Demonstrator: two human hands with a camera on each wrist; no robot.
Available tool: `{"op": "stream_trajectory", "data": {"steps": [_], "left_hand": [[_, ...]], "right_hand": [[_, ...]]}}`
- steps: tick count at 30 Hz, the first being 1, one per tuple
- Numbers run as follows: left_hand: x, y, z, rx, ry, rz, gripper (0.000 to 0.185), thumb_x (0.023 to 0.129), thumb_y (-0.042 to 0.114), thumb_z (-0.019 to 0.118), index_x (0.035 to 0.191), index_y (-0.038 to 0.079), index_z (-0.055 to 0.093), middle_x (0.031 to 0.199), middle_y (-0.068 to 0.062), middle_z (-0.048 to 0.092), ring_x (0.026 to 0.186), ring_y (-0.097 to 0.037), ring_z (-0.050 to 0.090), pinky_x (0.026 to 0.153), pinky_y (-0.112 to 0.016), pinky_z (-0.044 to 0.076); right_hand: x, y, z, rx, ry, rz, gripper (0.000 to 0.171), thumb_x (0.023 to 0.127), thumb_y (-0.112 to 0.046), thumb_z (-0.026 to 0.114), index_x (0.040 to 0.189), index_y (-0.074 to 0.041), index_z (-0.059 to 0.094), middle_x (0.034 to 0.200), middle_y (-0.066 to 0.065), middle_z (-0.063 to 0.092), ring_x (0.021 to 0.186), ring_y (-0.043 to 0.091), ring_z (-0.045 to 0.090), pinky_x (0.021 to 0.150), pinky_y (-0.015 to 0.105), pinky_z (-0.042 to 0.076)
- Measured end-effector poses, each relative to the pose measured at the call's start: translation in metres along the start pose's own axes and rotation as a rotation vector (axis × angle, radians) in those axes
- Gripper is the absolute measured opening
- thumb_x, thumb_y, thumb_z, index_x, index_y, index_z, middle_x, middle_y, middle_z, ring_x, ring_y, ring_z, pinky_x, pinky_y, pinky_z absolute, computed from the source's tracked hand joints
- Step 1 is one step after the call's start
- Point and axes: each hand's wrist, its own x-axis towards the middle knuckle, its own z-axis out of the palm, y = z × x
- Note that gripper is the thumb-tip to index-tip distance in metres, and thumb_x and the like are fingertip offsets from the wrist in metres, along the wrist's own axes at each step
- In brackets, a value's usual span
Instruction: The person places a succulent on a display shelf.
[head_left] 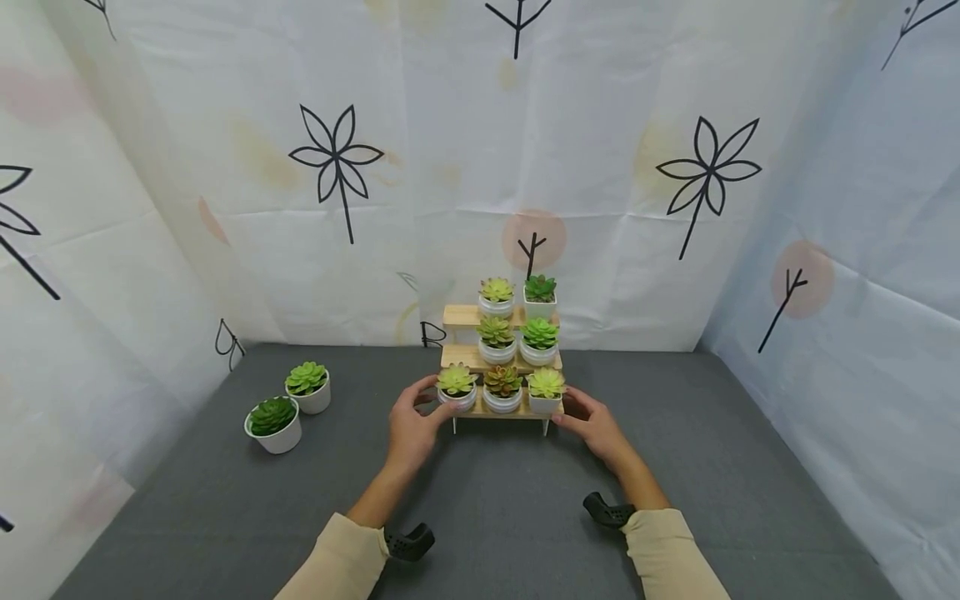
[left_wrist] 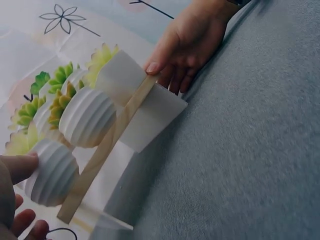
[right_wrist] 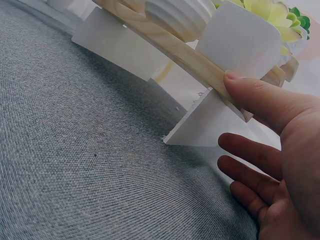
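At the centre of the head view a three-step wooden stand point(head_left: 501, 406) sits on the grey cloth point(head_left: 487, 517), loaded with small potted plants. The left hand point(head_left: 411, 429) grips its left end, thumb on a ribbed white pot point(head_left: 457, 398); the right hand point(head_left: 596, 425) pinches the right end — thumb on the slat, fingers beneath. Any lift should probably stay level and even — the pots look free to slide.

White fabric backdrop point(head_left: 465, 167) printed with black line-drawn flowers and faint pastel circles hangs on three sides. A grey felt-like surface point(head_left: 487, 517) covers the floor, evenly lit.
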Motion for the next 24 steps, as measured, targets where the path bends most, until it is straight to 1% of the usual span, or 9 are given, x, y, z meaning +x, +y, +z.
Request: {"op": "stream_trajectory", "data": {"steps": [3,6,9,14,18,21,24], "left_hand": [[0.000,-0.005,-0.006,-0.032,0.042,0.035,0.050,0.081,0.012,0.081,0.125,0.001,0.062,0.122,-0.015,0.061,0.107,-0.033,0.058,0.089,-0.053,0.044],[-0.001,-0.009,-0.014,-0.039,0.067,0.045,0.049,0.081,0.011,0.080,0.125,-0.001,0.062,0.122,-0.017,0.061,0.109,-0.035,0.057,0.090,-0.053,0.044],[-0.002,-0.014,-0.023,-0.034,0.066,0.020,0.048,0.083,0.012,0.079,0.125,-0.001,0.061,0.123,-0.016,0.061,0.112,-0.036,0.056,0.092,-0.050,0.044],[-0.002,-0.029,-0.040,-0.011,0.059,-0.035,0.047,0.085,0.012,0.077,0.126,-0.001,0.060,0.124,-0.018,0.060,0.114,-0.036,0.055,0.094,-0.048,0.044],[0.002,-0.036,-0.056,0.008,0.071,-0.050,0.046,0.086,0.012,0.076,0.127,-0.002,0.059,0.126,-0.018,0.059,0.115,-0.036,0.055,0.093,-0.046,0.043],[0.004,-0.040,-0.067,0.024,0.080,-0.063,0.046,0.087,0.013,0.075,0.127,-0.001,0.059,0.127,-0.017,0.059,0.115,-0.035,0.055,0.091,-0.042,0.043],[0.004,-0.045,-0.078,0.049,0.087,-0.087,0.045,0.088,0.016,0.074,0.128,0.002,0.059,0.128,-0.015,0.059,0.116,-0.032,0.055,0.087,-0.034,0.044]], "right_hand": [[0.000,0.000,0.000,-0.001,-0.003,0.001,0.056,0.091,-0.006,0.068,0.140,0.008,0.044,0.130,0.030,0.054,0.117,0.041,0.053,0.092,0.044,0.045],[0.000,0.000,0.000,-0.006,-0.002,-0.003,0.056,0.091,-0.006,0.068,0.140,0.008,0.044,0.130,0.030,0.054,0.117,0.042,0.053,0.092,0.045,0.045],[0.000,-0.001,0.000,-0.006,-0.002,-0.004,0.056,0.091,-0.006,0.068,0.140,0.008,0.044,0.130,0.030,0.054,0.117,0.042,0.053,0.092,0.045,0.046],[0.000,-0.001,0.000,0.001,-0.002,-0.002,0.057,0.091,-0.007,0.068,0.141,0.008,0.043,0.130,0.030,0.053,0.118,0.042,0.053,0.093,0.046,0.045],[0.000,0.000,-0.001,-0.005,-0.001,-0.003,0.058,0.092,-0.009,0.068,0.142,0.008,0.042,0.131,0.030,0.053,0.118,0.041,0.053,0.093,0.047,0.045],[0.003,0.009,-0.001,-0.007,0.003,-0.002,0.059,0.092,-0.008,0.068,0.142,0.008,0.042,0.131,0.030,0.053,0.118,0.042,0.052,0.093,0.048,0.045],[0.008,0.022,-0.002,0.003,0.008,0.012,0.060,0.092,-0.010,0.068,0.143,0.005,0.042,0.132,0.028,0.053,0.118,0.040,0.052,0.093,0.047,0.045]]}}
